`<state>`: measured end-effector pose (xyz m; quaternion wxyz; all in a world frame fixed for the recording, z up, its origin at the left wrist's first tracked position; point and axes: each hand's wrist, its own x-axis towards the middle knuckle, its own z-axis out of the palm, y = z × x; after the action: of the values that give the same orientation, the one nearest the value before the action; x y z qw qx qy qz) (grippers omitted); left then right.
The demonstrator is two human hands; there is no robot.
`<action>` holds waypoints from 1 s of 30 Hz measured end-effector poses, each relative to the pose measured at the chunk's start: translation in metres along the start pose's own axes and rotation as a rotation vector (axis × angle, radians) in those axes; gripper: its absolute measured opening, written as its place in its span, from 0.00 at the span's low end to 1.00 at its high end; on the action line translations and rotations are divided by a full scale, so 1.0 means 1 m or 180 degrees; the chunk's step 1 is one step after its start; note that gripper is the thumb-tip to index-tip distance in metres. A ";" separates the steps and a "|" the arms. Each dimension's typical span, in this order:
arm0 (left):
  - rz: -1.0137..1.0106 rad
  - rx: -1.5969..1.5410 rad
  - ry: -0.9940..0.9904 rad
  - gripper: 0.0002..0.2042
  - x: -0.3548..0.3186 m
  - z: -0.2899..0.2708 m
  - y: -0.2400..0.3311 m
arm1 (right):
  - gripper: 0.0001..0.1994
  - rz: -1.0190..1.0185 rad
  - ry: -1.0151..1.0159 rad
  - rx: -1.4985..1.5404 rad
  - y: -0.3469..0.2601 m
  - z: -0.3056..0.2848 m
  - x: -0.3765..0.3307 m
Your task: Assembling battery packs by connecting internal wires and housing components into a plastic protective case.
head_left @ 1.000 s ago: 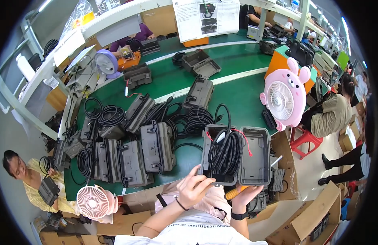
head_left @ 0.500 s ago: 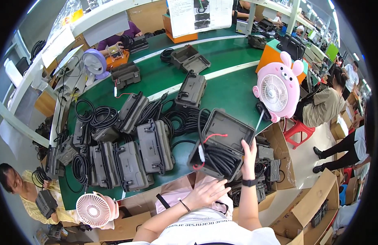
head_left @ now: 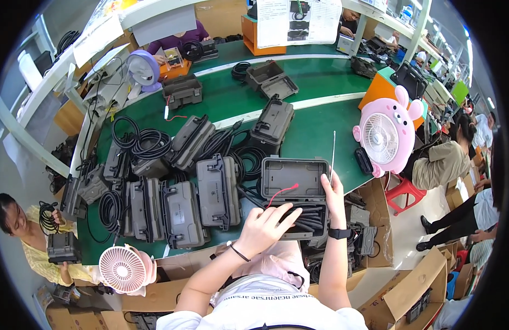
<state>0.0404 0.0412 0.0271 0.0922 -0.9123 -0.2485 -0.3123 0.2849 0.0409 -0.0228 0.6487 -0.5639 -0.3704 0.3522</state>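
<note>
An open dark grey plastic case (head_left: 294,160) lies at the table's near edge, its hollow half on the far side. Black corrugated cable (head_left: 309,221) is coiled in its near half. My right hand (head_left: 335,198) grips the case's right side, with the thumb at the hinge. A thin metal rod (head_left: 333,151) sticks up from beside those fingers; its lower end is hidden. My left hand (head_left: 263,228) reaches over the case's left part, fingers apart and resting at the cable. From under it comes a red wire (head_left: 281,192) with a bare-looking red tip.
Several closed grey cases (head_left: 217,190) and black cable coils (head_left: 150,144) crowd the left of the green table (head_left: 315,124). A pink rabbit fan (head_left: 382,135) stands right, another pink fan (head_left: 125,268) near left. Cartons (head_left: 400,297) stand lower right. Other people work around.
The case has turned straighter and lower, its hollow half now lying flatter. My left hand has moved from the case's front edge up over the cable, covering the white connector.
</note>
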 end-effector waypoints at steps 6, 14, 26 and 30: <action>-0.0411 -0.0476 0.0986 0.12 0.018 -0.027 -0.019 | 0.26 -0.0111 0.0127 0.0055 0.005 -0.005 0.000; -0.2939 -0.1660 0.2720 0.06 0.005 -0.052 -0.110 | 0.26 -0.0390 0.0249 -0.0090 0.007 -0.003 -0.006; -0.2343 -0.0361 0.2307 0.24 -0.043 -0.043 -0.065 | 0.24 -0.0370 0.0416 -0.0156 0.003 0.004 -0.011; -0.0362 -0.0295 0.0919 0.16 -0.060 -0.034 -0.042 | 0.24 -0.0336 0.0484 -0.0206 0.008 0.002 -0.010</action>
<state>-0.0400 0.0425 0.0173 0.0669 -0.8456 -0.2693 -0.4560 0.2783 0.0338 -0.0313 0.6740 -0.5893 -0.3605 0.2616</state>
